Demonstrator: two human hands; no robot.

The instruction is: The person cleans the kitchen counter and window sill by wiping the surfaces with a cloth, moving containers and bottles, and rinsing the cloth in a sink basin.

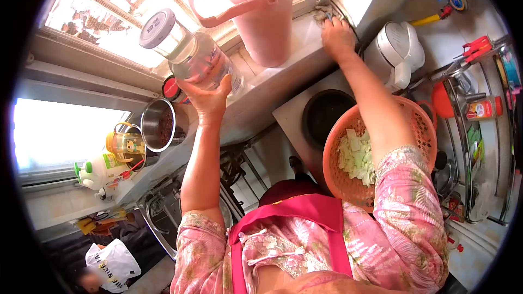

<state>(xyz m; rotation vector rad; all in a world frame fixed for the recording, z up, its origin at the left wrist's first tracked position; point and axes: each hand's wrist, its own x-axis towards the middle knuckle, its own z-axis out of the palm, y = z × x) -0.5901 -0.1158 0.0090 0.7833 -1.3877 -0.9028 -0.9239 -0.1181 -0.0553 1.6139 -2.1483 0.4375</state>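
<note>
My left hand (207, 99) is wrapped round the lower part of a clear jar (204, 65) with a grey lid, tilted above the windowsill. At the right end of the sill, my right hand (338, 38) is closed on a greyish cloth (325, 15), whose far part lies against the wall corner. A large pink thermos (264, 32) with a looped handle stands on the sill between my hands. Under my right forearm sits an orange colander (340, 182) holding chopped pale green vegetables (355, 158).
Left along the sill are a steel pot (158, 125), a yellow-topped bottle (126, 144) and a white jug (101, 171). A white kettle (389, 49) and a dark pan (327, 117) are right. A wire rack (463, 125) stands far right. Another person (111, 264) is at lower left.
</note>
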